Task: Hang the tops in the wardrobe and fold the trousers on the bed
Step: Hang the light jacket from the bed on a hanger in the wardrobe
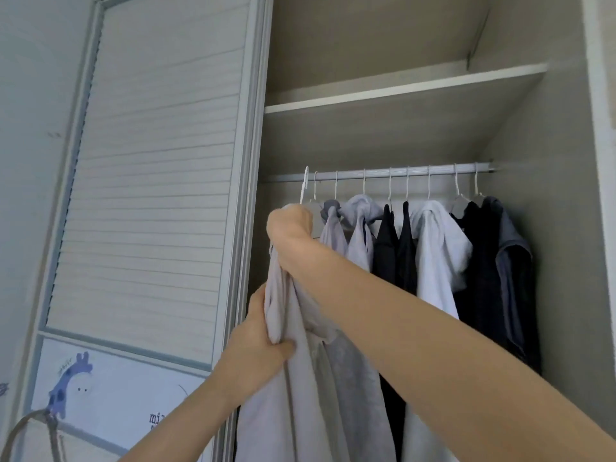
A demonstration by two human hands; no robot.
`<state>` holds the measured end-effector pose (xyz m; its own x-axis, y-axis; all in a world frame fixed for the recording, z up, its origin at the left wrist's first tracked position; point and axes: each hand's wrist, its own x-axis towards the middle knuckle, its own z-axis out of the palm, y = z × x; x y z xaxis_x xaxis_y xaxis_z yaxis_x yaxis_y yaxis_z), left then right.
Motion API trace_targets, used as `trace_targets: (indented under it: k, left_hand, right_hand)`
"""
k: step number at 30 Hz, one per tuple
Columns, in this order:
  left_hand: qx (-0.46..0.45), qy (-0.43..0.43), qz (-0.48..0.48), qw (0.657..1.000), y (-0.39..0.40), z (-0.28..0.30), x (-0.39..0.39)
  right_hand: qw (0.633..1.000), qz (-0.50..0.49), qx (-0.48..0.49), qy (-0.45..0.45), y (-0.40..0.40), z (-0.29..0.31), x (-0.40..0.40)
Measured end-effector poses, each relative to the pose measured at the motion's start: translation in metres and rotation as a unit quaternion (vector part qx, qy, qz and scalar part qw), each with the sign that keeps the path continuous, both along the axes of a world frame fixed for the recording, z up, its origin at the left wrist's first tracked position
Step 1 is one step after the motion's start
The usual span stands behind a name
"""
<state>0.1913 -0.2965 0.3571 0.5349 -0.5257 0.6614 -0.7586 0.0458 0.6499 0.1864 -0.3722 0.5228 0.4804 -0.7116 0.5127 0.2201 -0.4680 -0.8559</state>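
Head view: right hand (pixel 289 225) fingers grip the hanger-top of the grey top (pixel 300 378); left hand (pixel 263 331) pinches its fabric.

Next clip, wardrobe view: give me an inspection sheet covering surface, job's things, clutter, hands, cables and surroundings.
Surface: wardrobe shelf above the rail; no bed in view.
Job's things: pale top on a white hanger, its hook at the left end of the rail; hung clothes, pale and dark, fill the rail to the right.
Clutter: nothing seen.
Hands: right hand grips the pale top's shoulder at the hanger; left hand holds bunched fabric lower down.
Cables: nothing seen.
Surroundings: slatted sliding door to the left, a giraffe picture on its lower panel, a curved ring at bottom left, unidentifiable.
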Motion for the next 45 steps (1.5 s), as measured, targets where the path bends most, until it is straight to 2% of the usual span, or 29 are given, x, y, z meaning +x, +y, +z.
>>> trace_targets:
  k: [3,7,12,17,20,27,30,35,42,45]
  left_hand:
    - [-0.019,0.012,0.091,0.996,0.001,-0.006,0.023]
    - [0.003,-0.002,0.092,0.996,-0.001,-0.005,0.05]
    - [0.019,-0.074,0.079,0.994,-0.026,0.003,0.07]
    - [0.017,-0.116,0.079,0.99,-0.072,0.026,0.096]
    - [0.012,-0.101,0.086,0.991,-0.103,0.037,0.116]
    - [0.005,-0.076,0.075,0.994,-0.158,0.042,0.155]
    - [0.041,-0.032,0.086,0.995,-0.177,0.036,0.165]
    - [0.087,-0.009,0.094,0.992,-0.196,0.02,0.181]
    - [0.106,0.021,0.079,0.991,-0.195,0.001,0.196]
    - [0.118,0.04,0.064,0.99,-0.191,-0.007,0.201]
  right_hand:
    - [0.999,-0.033,0.025,-0.017,-0.004,0.009,0.021]
    - [0.997,-0.073,0.027,-0.005,-0.022,0.018,0.045]
    - [0.996,-0.083,0.023,-0.016,-0.057,0.036,0.07]
    - [0.987,-0.134,-0.081,-0.047,-0.096,0.061,0.105]
    - [0.976,-0.18,-0.12,-0.03,-0.121,0.075,0.125]
    - [0.963,-0.228,-0.141,0.034,-0.181,0.099,0.164]
    - [0.959,-0.231,-0.151,0.06,-0.201,0.101,0.175]
    - [0.948,-0.243,-0.173,0.113,-0.222,0.094,0.192]
    - [0.911,-0.273,-0.264,0.162,-0.224,0.074,0.193]
    - [0.873,-0.285,-0.348,0.187,-0.211,0.05,0.183]
